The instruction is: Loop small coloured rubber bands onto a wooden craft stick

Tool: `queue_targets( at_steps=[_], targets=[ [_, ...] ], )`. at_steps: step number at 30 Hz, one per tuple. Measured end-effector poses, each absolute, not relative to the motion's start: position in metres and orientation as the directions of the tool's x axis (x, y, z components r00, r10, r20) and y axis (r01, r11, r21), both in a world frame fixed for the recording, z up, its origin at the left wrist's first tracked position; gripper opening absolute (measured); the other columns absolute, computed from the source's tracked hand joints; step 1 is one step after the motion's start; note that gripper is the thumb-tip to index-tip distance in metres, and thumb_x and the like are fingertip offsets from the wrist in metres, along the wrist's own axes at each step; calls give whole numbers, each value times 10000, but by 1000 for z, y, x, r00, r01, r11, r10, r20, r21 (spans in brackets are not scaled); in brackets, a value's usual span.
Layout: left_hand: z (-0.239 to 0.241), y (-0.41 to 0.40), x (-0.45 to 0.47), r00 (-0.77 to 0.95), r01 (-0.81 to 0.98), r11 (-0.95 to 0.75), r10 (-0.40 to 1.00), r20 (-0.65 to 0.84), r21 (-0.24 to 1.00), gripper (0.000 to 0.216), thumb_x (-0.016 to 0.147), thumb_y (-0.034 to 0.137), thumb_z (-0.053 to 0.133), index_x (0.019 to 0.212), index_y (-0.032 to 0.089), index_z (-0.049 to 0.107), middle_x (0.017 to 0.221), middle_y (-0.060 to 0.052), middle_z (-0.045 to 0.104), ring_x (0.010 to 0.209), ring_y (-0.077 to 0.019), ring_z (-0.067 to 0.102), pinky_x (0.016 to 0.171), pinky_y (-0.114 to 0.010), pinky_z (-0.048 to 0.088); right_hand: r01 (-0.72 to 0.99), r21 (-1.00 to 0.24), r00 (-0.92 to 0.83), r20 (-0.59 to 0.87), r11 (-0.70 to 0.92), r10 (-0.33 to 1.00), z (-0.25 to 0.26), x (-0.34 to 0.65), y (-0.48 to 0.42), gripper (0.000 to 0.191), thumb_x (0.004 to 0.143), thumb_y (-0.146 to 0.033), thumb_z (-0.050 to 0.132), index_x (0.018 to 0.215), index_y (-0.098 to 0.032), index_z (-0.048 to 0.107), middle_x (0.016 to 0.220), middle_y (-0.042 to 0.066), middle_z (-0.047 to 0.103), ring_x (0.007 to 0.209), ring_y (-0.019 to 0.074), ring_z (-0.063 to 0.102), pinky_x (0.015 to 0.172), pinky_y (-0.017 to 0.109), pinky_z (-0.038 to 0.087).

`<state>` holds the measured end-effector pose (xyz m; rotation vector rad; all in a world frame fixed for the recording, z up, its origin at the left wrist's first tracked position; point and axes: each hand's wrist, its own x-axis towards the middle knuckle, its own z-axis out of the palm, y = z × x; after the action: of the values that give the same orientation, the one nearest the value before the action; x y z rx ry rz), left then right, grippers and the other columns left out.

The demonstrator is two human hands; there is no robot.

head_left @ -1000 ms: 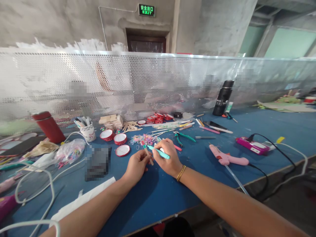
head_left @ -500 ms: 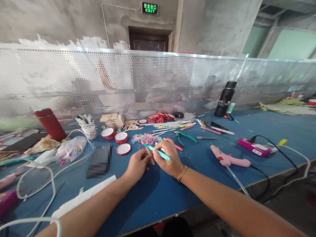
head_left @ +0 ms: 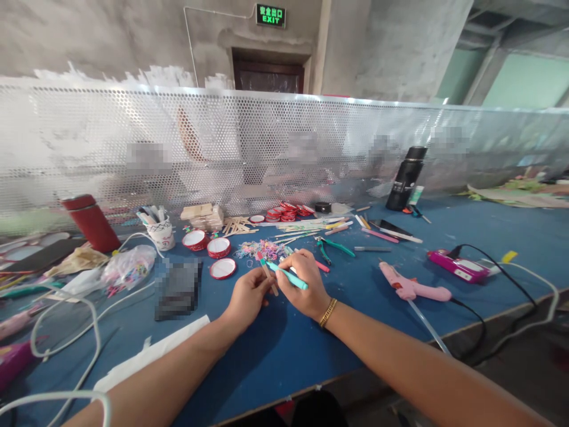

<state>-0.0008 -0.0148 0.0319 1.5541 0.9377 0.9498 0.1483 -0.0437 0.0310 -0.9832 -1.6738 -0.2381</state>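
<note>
While left hand [head_left: 246,298] finger-pinches red-tipped craft stick [head_left: 265,270], right hand's [head_left: 310,287] fingers grip turquoise marker [head_left: 296,280], nearside of rubber-band pile [head_left: 249,249].

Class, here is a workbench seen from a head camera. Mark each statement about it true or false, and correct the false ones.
1. The right hand holds a turquoise marker. True.
2. The left hand holds nothing. False: it grips a red-tipped wooden stick.
3. The pink glue gun lies on the blue table. True.
4. The gold bracelet is on the left wrist. False: it is on the right.
5. The exit sign shows green lettering. True.
</note>
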Motion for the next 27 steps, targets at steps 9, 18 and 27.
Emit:
queue_targets(
  at_steps=[9, 18, 27],
  targets=[
    [27, -13, -1, 367, 95, -157, 924, 112, 983, 278, 736, 437, 637, 760, 165, 581, 635, 9, 584, 523, -92, 515, 419, -168, 389, 696, -309, -43, 883, 648, 467, 30, 148, -44, 40, 868, -201, 549, 836, -221, 535, 747, -5, 629, 717, 166, 592, 868, 396, 394],
    [27, -15, -3, 380, 89, -175, 916, 129, 981, 226, 752, 392, 613, 745, 170, 577, 618, 11, 583, 508, -91, 509, 427, -176, 390, 711, -304, -53, 876, 634, 480, 28, 147, -45, 59, 866, -205, 546, 814, -226, 530, 737, -5, 628, 709, 170, 583, 858, 402, 398],
    [28, -16, -3, 393, 96, -161, 913, 111, 982, 222, 762, 388, 593, 779, 167, 583, 641, 4, 601, 522, -94, 518, 435, -181, 400, 718, -297, -44, 883, 630, 467, 29, 149, -43, 70, 860, -197, 556, 800, -223, 531, 729, -8, 624, 696, 167, 581, 848, 399, 405]
  ],
)
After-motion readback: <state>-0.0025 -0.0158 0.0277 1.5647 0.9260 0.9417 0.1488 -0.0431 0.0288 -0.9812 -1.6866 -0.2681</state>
